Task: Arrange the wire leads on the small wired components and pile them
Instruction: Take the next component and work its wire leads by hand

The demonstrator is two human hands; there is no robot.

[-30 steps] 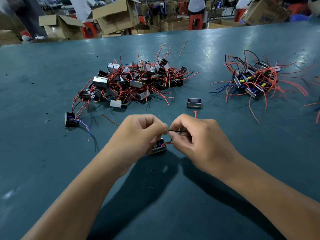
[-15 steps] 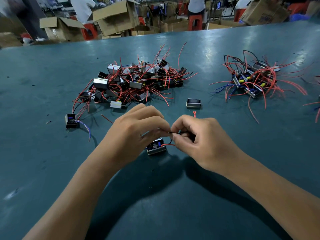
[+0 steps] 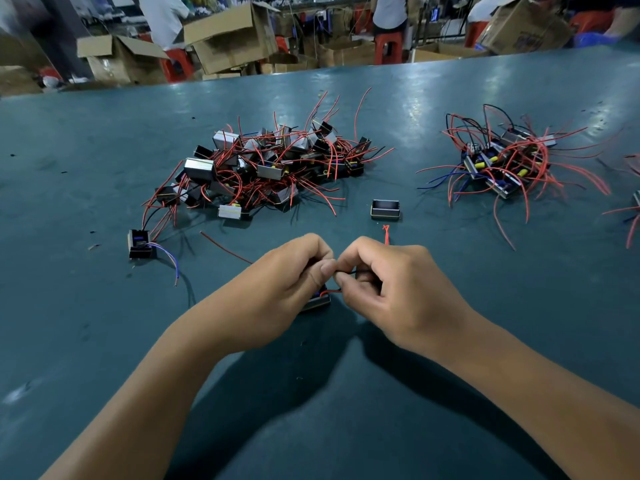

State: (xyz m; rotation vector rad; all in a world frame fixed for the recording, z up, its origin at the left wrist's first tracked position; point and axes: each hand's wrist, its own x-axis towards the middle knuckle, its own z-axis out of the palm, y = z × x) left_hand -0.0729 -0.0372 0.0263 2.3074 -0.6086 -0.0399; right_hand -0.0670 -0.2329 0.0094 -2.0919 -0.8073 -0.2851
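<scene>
A small metal-cased component (image 3: 317,302) with red and black leads sits low between my hands, mostly hidden under my left hand (image 3: 287,282). My left hand's thumb and fingers pinch its leads. My right hand (image 3: 391,285) pinches the same black and red wires from the other side, its fingertips touching the left thumb. A red lead tip (image 3: 386,233) sticks up behind my right hand. A large tangled heap of components (image 3: 270,164) lies beyond the hands at centre left. A second pile (image 3: 505,164) with spread leads lies at the right.
A lone wireless metal case (image 3: 385,209) lies just past my right hand. A single component with blue leads (image 3: 140,244) sits at the left, and a loose red wire (image 3: 225,247) lies near it. Cardboard boxes (image 3: 228,36), red stools and people stand beyond the teal table's far edge.
My left hand has rolled over the component, covering more of it. The fingertips of both hands stay pinched together on the leads, and the component has tucked under the left hand.
</scene>
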